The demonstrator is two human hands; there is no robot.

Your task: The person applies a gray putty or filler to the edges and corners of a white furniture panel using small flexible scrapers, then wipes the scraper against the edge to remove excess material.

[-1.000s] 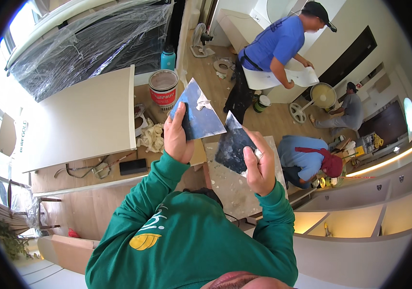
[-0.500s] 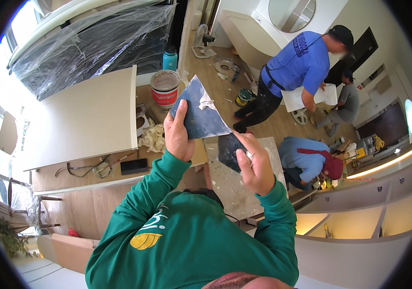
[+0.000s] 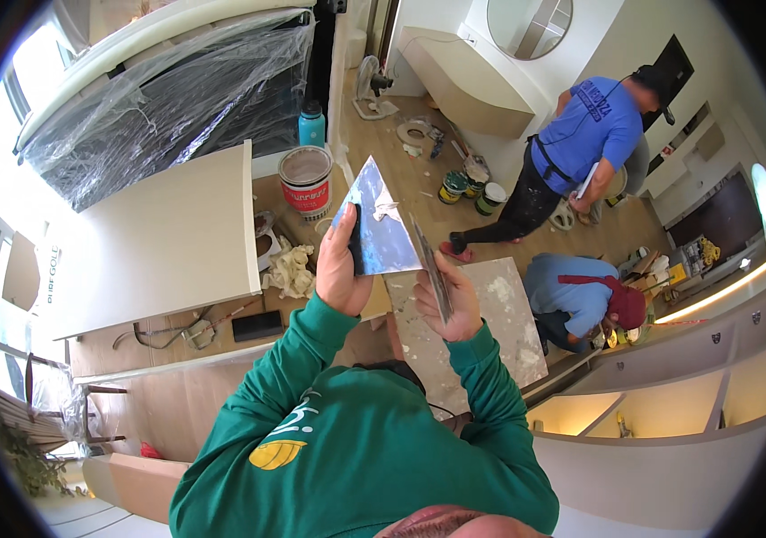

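My left hand (image 3: 340,276) grips a flat, bluish metal putty blade (image 3: 379,235) by its left edge, thumb along its face. A dab of pale putty (image 3: 385,206) clings near that blade's upper right edge. In my right hand (image 3: 458,307) is a second, darker putty blade (image 3: 430,269), turned nearly edge-on. Its edge meets or lies very near the right side of the first blade; I cannot tell if they touch. My right fingers are partly hidden behind it. Below the hands is a putty-spattered board (image 3: 499,332).
To the left, a bench (image 3: 96,357) bears a large pale panel (image 3: 159,242), a red-labelled bucket (image 3: 306,184), a crumpled cloth (image 3: 290,269) and a phone (image 3: 257,326). A blue-shirted person (image 3: 580,134) walks at the right; another crouches (image 3: 571,291) by the shelving (image 3: 670,412).
My right hand has turned its blade from face-up to nearly edge-on and shifted slightly left and down. Both hands sit a little lower. The blue-shirted person has moved right and straightened.
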